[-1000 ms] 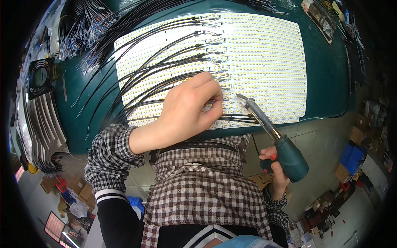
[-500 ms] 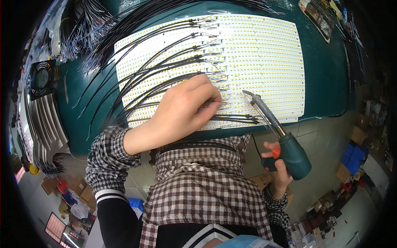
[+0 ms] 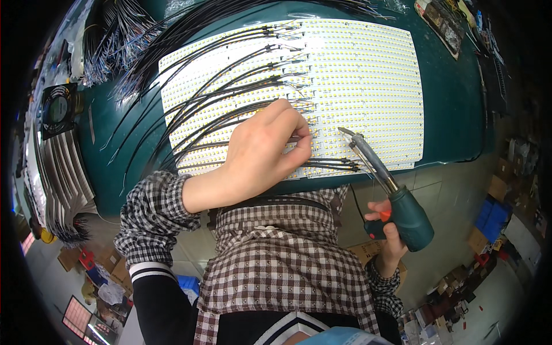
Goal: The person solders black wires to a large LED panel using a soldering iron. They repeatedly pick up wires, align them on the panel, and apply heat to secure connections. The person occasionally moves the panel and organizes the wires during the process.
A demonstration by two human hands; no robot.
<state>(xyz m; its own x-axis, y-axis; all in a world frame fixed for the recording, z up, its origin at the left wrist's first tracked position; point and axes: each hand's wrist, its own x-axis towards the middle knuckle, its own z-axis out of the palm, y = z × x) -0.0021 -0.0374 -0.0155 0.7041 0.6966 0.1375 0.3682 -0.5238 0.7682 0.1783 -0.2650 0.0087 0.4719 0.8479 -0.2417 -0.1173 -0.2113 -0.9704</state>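
Note:
A white LED board [image 3: 374,86] with rows of small yellow chips lies on the table. Black cables [image 3: 241,86] run across its left half, their thin wire ends along the middle seam. My left hand [image 3: 259,152] is over the lower middle of the board, thumb and forefinger pinched around a black cable whose end the fingers hide. A trigger-style soldering iron [image 3: 411,218] with a dark green body is in my right hand [image 3: 392,244], beyond the board's near right corner. The iron's tip points up and left, over the board and a little right of my left fingers.
The green table [image 3: 454,115] carries a bundle of loose wires [image 3: 118,43] at the far left. Below that are a small black fan [image 3: 57,109] and a stack of white strips or boards [image 3: 66,172]. A dirty flat tray [image 3: 440,26] is at the far right. Boxes and blue bins [image 3: 491,218] stand on the floor.
My left hand has shifted slightly right and its pinch has come closer to the seam. The soldering iron has stayed almost in place.

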